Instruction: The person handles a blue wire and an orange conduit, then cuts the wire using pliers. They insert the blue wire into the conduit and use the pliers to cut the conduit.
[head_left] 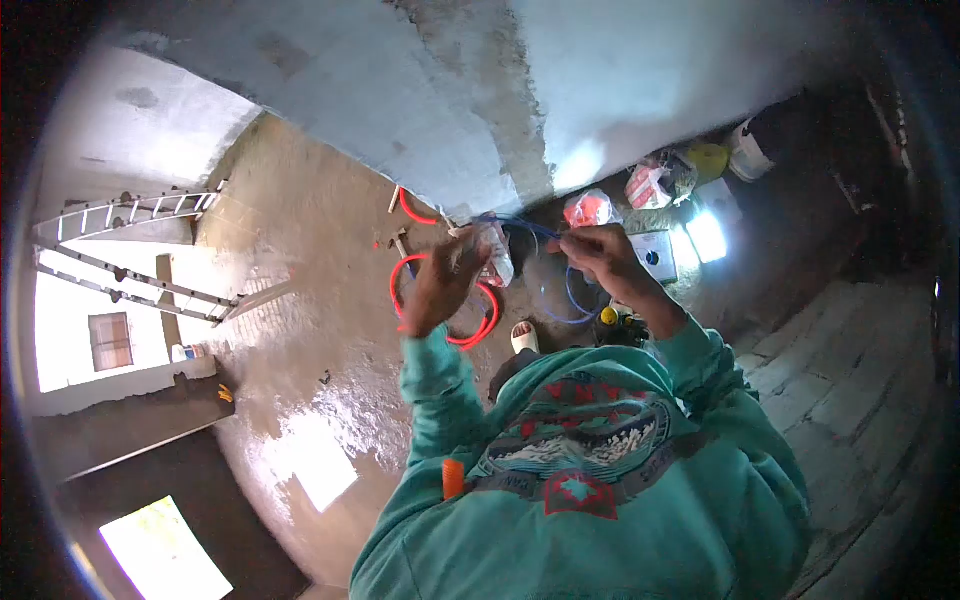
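The right hand [600, 255] pinches a thin blue flexible cable [572, 300], probably limp and light; grasp near its end. The left hand [440, 285] is blurred, its grip unclear.

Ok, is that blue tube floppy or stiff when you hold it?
Probably bendy yet springy: the blue tube curves in a wide loop by the right hand rather than hanging limp. Likely light, since a fingertip pinch seems to hold it.
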